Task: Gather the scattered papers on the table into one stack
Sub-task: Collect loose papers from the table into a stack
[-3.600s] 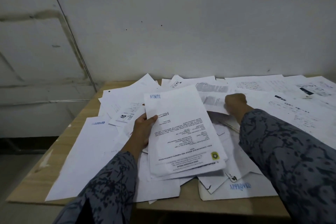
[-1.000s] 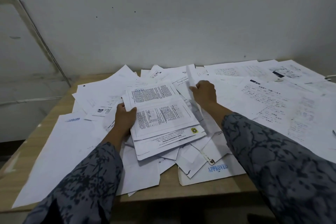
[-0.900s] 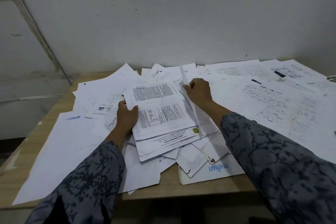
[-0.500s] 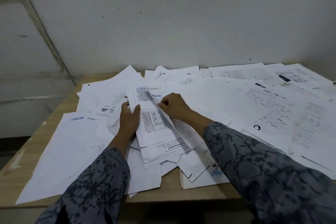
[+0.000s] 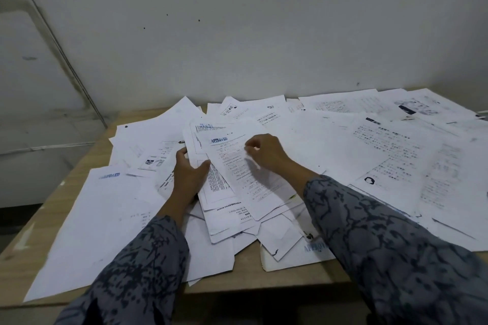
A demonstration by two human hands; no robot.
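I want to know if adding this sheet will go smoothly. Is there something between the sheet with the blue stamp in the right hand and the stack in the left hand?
Nothing visible. The right hand already lays the stamped sheet on the stack gripped by the left hand.

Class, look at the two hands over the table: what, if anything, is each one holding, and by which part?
The left hand grips the gathered stack of white printed papers by its left edge. The right hand pinches the top sheet stamped APPROVED near its right edge.
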